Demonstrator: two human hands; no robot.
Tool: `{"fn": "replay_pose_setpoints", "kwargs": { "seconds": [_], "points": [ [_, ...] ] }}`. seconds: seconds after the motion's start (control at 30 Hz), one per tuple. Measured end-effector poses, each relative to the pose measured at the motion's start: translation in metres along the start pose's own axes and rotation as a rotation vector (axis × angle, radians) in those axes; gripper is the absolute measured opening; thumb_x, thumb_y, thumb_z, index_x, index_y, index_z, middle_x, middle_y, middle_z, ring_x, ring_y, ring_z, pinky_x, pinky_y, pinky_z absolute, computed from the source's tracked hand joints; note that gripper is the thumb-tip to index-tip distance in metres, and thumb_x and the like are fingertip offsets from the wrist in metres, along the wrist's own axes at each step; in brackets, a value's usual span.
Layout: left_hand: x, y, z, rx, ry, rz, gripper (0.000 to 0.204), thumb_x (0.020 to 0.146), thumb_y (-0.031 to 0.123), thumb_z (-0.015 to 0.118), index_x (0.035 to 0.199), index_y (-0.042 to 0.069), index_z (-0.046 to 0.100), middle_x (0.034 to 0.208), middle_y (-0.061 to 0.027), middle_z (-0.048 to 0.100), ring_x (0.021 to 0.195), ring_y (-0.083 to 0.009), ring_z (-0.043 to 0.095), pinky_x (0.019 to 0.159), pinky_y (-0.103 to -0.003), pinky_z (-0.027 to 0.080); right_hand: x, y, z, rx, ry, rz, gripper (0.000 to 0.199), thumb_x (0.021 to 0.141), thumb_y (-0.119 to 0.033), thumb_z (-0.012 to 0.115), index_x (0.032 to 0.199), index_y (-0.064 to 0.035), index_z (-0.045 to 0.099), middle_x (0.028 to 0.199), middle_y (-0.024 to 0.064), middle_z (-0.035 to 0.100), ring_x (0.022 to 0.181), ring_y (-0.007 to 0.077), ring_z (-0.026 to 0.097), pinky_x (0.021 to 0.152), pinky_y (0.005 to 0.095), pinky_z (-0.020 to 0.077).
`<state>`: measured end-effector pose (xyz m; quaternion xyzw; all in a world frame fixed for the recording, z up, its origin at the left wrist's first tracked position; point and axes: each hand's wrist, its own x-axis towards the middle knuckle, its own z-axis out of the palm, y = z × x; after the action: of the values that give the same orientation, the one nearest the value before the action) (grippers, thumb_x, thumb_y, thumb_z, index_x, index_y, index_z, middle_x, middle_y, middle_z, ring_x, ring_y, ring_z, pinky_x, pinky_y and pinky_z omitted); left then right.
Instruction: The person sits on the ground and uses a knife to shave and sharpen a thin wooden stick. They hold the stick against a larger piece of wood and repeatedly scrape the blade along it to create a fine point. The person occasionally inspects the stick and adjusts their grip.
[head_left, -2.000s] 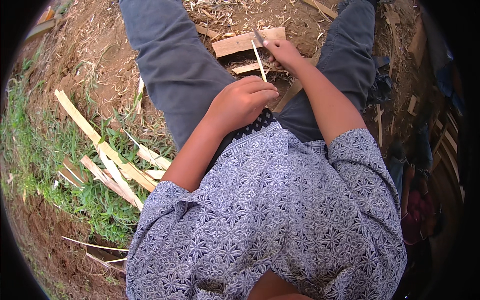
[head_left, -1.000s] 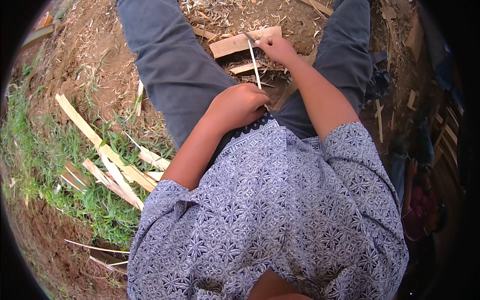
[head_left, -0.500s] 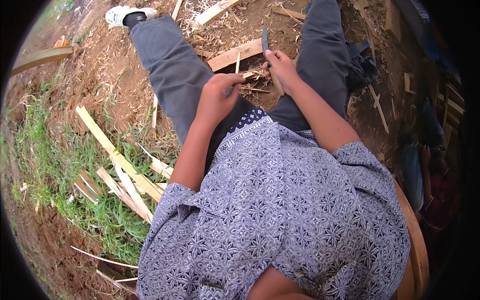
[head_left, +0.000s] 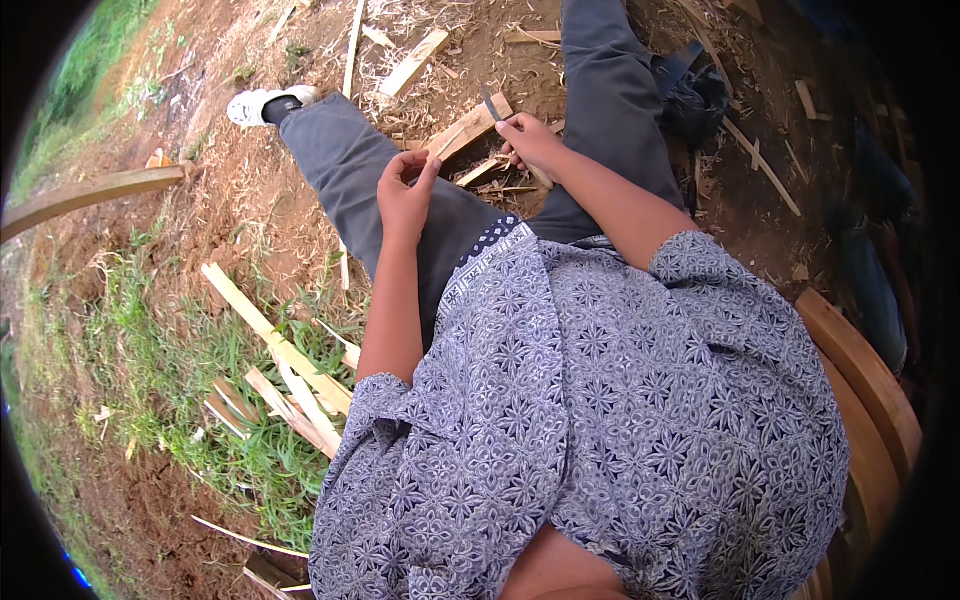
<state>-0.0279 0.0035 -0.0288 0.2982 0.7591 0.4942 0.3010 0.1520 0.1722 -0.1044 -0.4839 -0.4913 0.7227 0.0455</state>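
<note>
Wood strip between hands: left hand pinches it, right hand grips knife (blade outward).

Watching remotely, I see an open-air woodworking spot: bare earth strewn with shavings, split wood strips on grass, a knife in the right hand.

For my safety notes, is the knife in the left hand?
No, the right hand holds the knife, with its blade showing beyond the fingers.
</note>
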Motion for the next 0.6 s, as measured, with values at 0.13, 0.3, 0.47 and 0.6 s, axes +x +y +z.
{"fn": "replay_pose_setpoints", "kwargs": {
  "seconds": [0.13,0.3,0.47,0.6],
  "points": [
    [-0.003,0.014,0.003,0.213,-0.024,0.036,0.018,0.095,0.016,0.080,0.100,-0.001,0.074,0.085,-0.0070,0.076,0.080,-0.0115,0.071,0.073,-0.028,0.055,0.004,-0.001,0.002,-0.081,0.007,-0.005,0.034,0.109,-0.031,0.055,0.130,-0.0054,0.057,0.089,0.0075,0.070,0.064,0.0134,0.062,0.056,0.0303,0.0528],
    [-0.015,0.036,0.006,0.618,-0.028,0.135,0.017,0.094,0.017,0.079,0.096,0.000,0.076,0.082,-0.0132,0.076,0.073,-0.0213,0.073,0.072,-0.034,0.055,0.014,0.000,0.007,-0.032,-0.017,-0.007,0.031,0.110,-0.023,0.053,0.136,-0.0074,0.056,0.086,0.0077,0.070,0.063,0.0131,0.062,0.053,0.0310,0.0522],
    [-0.008,0.039,0.000,0.724,-0.037,0.220,0.016,0.094,0.018,0.078,0.095,0.002,0.077,0.084,-0.0141,0.076,0.075,-0.0285,0.073,0.072,-0.037,0.055,0.021,0.009,0.016,-0.040,-0.054,-0.010,0.034,0.111,-0.021,0.052,0.143,-0.0103,0.053,0.088,0.0076,0.070,0.064,0.0129,0.063,0.056,0.0312,0.0539],
    [-0.015,0.060,0.003,0.747,-0.087,0.248,0.014,0.093,0.015,0.078,0.093,0.001,0.076,0.084,-0.0135,0.074,0.075,-0.0282,0.072,0.071,-0.038,0.055,0.012,0.013,0.011,-0.012,-0.082,0.021,0.033,0.110,-0.021,0.054,0.142,-0.0112,0.055,0.090,0.0067,0.070,0.064,0.0121,0.062,0.057,0.0297,0.0533]
  ]
}}
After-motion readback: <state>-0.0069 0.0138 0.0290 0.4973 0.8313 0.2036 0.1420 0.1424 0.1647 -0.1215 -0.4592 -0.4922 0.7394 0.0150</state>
